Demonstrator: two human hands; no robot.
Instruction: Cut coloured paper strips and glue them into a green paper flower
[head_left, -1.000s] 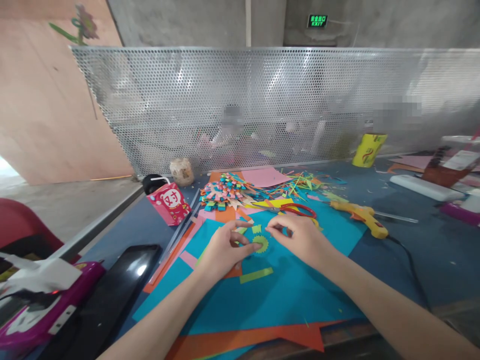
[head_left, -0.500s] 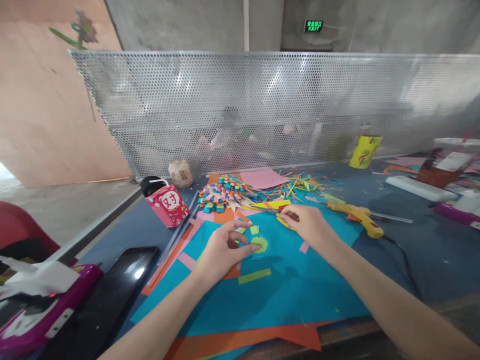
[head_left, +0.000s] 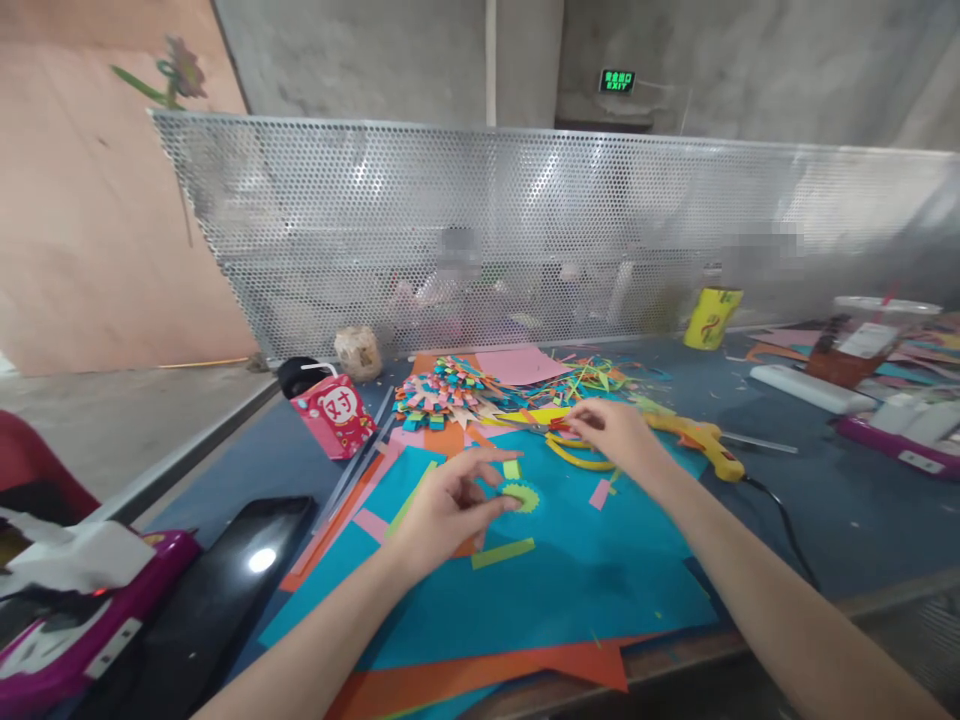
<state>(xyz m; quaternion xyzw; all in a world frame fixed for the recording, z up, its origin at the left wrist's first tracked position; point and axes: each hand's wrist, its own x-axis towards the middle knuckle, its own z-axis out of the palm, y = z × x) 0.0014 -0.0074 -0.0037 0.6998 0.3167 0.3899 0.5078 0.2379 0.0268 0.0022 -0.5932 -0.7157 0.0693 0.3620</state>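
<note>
My left hand [head_left: 457, 500] hovers over a blue paper sheet [head_left: 585, 570]. Its thumb and a bent finger pinch the edge of a light green paper disc [head_left: 523, 497] with a notched rim; the index finger stretches out above. Right of it, my right hand [head_left: 611, 430] has its fingertips closed at the handles of yellow-handled scissors [head_left: 581, 460], whose blades point left. The fingers partly cover one handle loop. A small green paper piece [head_left: 511, 469] lies behind the disc, and a green strip [head_left: 502, 553] in front. A pink scrap [head_left: 600, 494] sits beneath the right wrist.
Fringed multicoloured paper rolls [head_left: 450, 390] and shredded strips [head_left: 600, 378] lie behind the hands. A yellow glue gun [head_left: 697, 440] with its cord rests at right. At left are a red drink box [head_left: 334, 415], a phone [head_left: 202, 590] and a purple power strip [head_left: 97, 630]. A perforated metal screen [head_left: 360, 230] stands behind.
The whole view has shifted slightly. My right fingers have moved up at the scissors, so more of a yellow handle loop shows. The left hand stays at the green disc.
</note>
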